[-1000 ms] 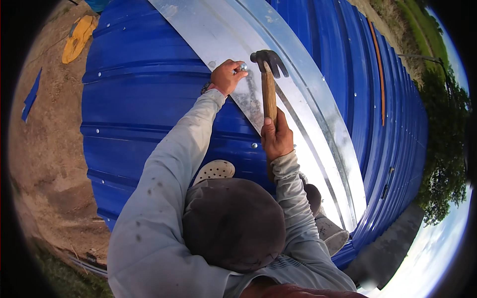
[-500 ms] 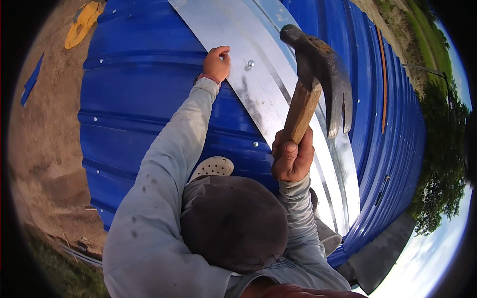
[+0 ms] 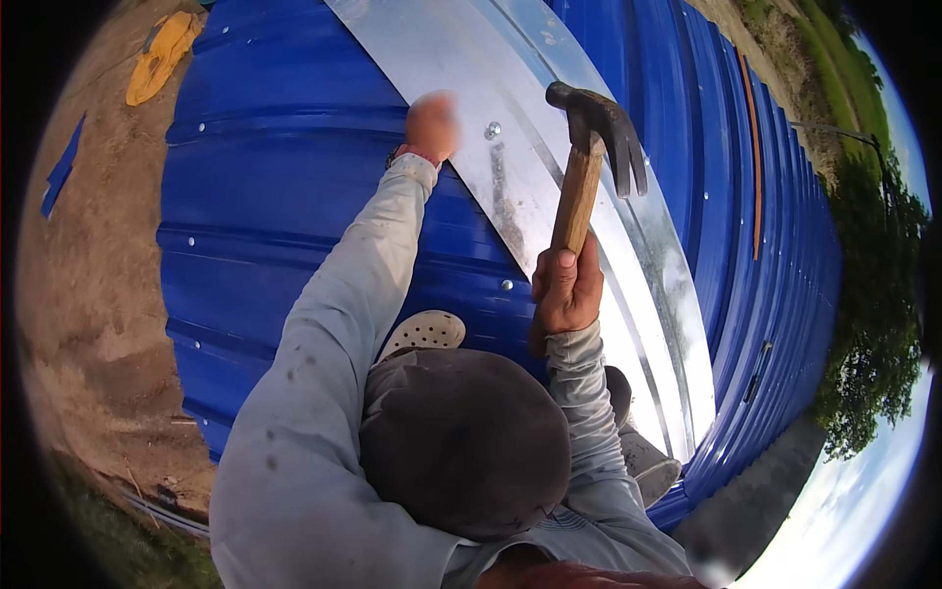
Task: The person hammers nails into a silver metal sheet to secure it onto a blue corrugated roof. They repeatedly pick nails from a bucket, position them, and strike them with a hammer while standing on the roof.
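My right hand (image 3: pixel 569 291) is wrapped round the wooden handle of a claw hammer (image 3: pixel 579 187), whose dark metal head is raised over the silvery metal flashing strip (image 3: pixel 461 88). At the strip's left edge, my left hand (image 3: pixel 432 128) is held closed but blurred; whether a small thing is between its fingers cannot be made out. A shiny fastener head (image 3: pixel 493 130) sits on the strip just right of that hand. Below the strip's edge, another fastener head (image 3: pixel 507 285) shows on the blue ribbed metal sheet (image 3: pixel 275 187).
A pale perforated clog (image 3: pixel 427 330) stands on the blue sheet, near a dark cap (image 3: pixel 466 442). An orange-brown strip (image 3: pixel 754 147) lies across the sheeting at right. Bare ground on the left holds a yellow cloth (image 3: pixel 162 59) and a blue scrap (image 3: pixel 64 167).
The hammer has moved away from the camera toward the strip, its head now smaller and slightly left. My right hand has shifted a little up and left. My left hand stays near the same spot, now blurred.
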Demonstrator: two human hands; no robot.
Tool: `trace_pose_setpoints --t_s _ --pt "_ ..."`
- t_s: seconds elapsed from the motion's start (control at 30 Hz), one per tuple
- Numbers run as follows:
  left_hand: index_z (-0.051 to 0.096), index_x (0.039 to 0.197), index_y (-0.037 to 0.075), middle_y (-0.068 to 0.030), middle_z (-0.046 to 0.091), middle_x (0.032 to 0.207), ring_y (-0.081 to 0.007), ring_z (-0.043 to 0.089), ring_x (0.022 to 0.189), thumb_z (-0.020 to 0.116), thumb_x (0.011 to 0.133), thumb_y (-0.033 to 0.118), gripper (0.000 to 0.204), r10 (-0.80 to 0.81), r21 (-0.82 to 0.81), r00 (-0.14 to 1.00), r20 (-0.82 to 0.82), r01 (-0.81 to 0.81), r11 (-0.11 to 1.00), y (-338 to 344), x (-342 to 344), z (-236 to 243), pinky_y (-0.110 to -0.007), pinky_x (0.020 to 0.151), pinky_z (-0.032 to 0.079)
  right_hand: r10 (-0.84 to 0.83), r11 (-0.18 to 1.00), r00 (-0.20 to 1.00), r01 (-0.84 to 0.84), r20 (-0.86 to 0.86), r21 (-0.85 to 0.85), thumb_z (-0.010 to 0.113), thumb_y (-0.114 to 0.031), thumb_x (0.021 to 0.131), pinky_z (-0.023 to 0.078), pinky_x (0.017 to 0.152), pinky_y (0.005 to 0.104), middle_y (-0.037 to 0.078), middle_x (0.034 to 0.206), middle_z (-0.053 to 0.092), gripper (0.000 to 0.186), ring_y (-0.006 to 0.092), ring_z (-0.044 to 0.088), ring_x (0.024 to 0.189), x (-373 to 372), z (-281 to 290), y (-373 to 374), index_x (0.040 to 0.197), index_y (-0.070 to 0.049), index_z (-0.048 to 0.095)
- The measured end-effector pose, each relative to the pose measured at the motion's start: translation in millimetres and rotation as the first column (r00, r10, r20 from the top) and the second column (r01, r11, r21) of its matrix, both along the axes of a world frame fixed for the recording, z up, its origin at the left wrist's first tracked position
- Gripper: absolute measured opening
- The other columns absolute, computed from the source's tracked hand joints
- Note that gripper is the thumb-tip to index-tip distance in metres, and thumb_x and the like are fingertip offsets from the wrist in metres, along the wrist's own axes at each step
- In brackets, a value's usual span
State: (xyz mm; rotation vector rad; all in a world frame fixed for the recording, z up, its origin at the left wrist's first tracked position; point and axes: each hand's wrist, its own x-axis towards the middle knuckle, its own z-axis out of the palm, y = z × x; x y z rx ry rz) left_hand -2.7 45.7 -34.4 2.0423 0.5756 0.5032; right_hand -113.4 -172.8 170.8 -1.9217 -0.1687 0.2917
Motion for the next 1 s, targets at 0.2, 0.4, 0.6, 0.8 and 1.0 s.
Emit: trace_pose_setpoints --t_s 0.2,0.4,0.6,0.8,1.0 --pt "0.064 0.095 0.010 -0.0151 0.061 0.092 -0.0310 0.059 0.084 0.056 0.079 0.006 0.018 -0.050 -0.027 0.998 -0.037 0.049 0.998 -8.3 11.3 9.3 -0.038 0.074 0.048 0.007 0.824 0.995 -0.061 -0.098 -0.564 0.042 -0.036 0.094 0.046 0.056 0.0425 0.021 0.067 0.057 0.034 0.0432 0.059 0.067 23.8 -66.3 5.4 0.106 -0.005 0.049" --pt "0.064 0.095 0.009 -0.0160 0.061 0.091 -0.0315 0.060 0.084 0.053 0.081 0.007 0.018 -0.043 0.048 0.998 -0.053 0.045 0.998 7.0 2.9 -6.5 -0.038 0.074 0.048 0.012 0.990 0.987 -0.034 -0.158 -0.136 0.039 -0.039 0.095 0.043 0.047 0.0270 0.004 0.058 0.053 0.041 0.0124 0.053 0.049 10.8 -3.0 13.5 0.108 -0.001 0.049" --pt "0.064 0.094 0.009 -0.0149 0.062 0.088 -0.0306 0.061 0.082 0.053 0.079 0.004 0.019 -0.056 0.010 0.996 -0.073 0.057 0.998 6.3 9.5 7.1 -0.037 0.073 0.049 0.012 0.986 0.971 0.028 0.238 -0.162 0.040 -0.040 0.094 0.046 0.051 0.0374 0.014 0.062 0.057 0.041 0.0327 0.059 0.055 14.8 -35.2 10.7 0.110 -0.002 0.046" --pt "0.065 0.097 0.009 -0.0107 0.066 0.090 -0.0241 0.063 0.083 0.055 0.079 0.005 0.021 -0.113 -0.065 0.987 -0.112 0.106 0.992 5.5 6.2 4.0 -0.033 0.075 0.049 -0.004 0.930 0.975 -0.078 -0.221 -0.359 0.040 -0.039 0.094 0.046 0.054 0.0395 0.015 0.061 0.059 0.038 0.0337 0.061 0.058 33.6 -40.3 12.1 0.101 -0.004 0.051" --pt "0.065 0.093 0.007 -0.0136 0.065 0.081 -0.0288 0.063 0.079 0.055 0.077 0.005 0.019 -0.081 -0.020 0.994 -0.069 0.080 0.997 9.2 7.1 17.8 -0.035 0.069 0.050 -0.020 0.996 0.975 0.039 0.219 -0.084 0.039 -0.045 0.093 0.044 0.047 0.0318 0.008 0.056 0.054 0.045 0.0221 0.057 0.049 12.0 -19.6 11.0 0.096 -0.001 0.047"
